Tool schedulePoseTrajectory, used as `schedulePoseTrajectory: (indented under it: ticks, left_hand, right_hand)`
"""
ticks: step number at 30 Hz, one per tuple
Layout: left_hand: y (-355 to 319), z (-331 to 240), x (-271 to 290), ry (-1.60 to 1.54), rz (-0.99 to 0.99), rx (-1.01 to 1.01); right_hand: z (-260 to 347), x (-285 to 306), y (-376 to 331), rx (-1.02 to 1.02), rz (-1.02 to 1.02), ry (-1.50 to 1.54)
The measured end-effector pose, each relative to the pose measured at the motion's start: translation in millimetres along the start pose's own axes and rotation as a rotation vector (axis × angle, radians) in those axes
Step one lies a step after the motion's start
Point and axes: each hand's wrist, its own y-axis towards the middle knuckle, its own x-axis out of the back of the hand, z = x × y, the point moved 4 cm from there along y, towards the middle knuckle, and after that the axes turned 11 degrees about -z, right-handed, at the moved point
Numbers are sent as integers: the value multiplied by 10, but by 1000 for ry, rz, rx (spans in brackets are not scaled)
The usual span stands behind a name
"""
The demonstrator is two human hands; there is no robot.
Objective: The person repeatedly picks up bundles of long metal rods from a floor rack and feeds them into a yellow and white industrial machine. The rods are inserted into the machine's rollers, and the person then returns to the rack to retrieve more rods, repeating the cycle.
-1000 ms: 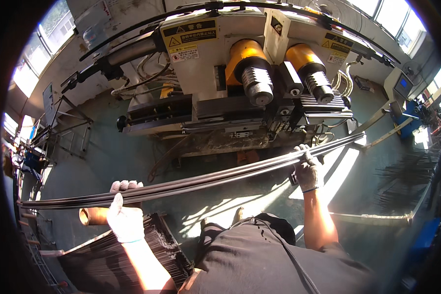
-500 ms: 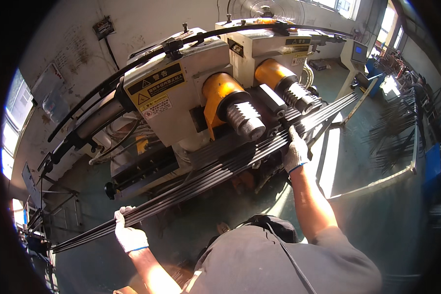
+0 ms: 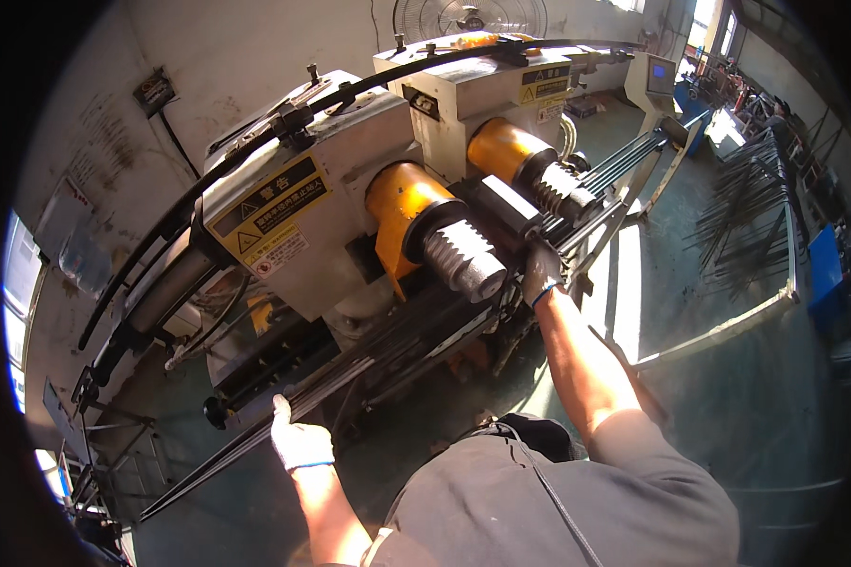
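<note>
A bundle of several long, thin metal rods (image 3: 345,378) runs slantwise in front of a bending machine (image 3: 321,227) with two orange cylinders. White-gloved, my left hand (image 3: 301,440) is closed round the bundle's left part, thumb on top. Further right, my right hand (image 3: 542,269), gloved and in shadow, is closed on the rods beside the dark block (image 3: 506,210) between the cylinders; its fingers are partly hidden. Ribbed metal rollers (image 3: 465,260) stick out from the orange cylinders (image 3: 414,200) above the bundle.
A black hose (image 3: 246,142) arches over the machine. At the right, a metal frame (image 3: 719,342) stands near a heap of dark rods (image 3: 747,203). A control box (image 3: 651,80) with a blue screen is behind the machine's right end. A fan (image 3: 470,17) stands at the back.
Both hands have carried the rods in toward the machine, under the rollers. My right hand has gone from sunlight into shadow by the dark block. The view has shifted a little.
</note>
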Motion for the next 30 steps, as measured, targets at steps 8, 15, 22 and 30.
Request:
schedulePoseTrajectory:
  ticks: [8,15,22,30]
  left_hand:
    - [578,-573,677,-314,191,-245]
    - [486,-368,354,-335,100,-378]
    - [1145,157,189,-429,360,49]
    - [1058,-151,624,-307,169,-174]
  right_hand:
    - [-26,-76,97,137,-74,116]
    - [-106,2,166,84,-75,86]
    - [-115,289,80,270,93,-11]
    - [-654,1489,659,258,44,-343]
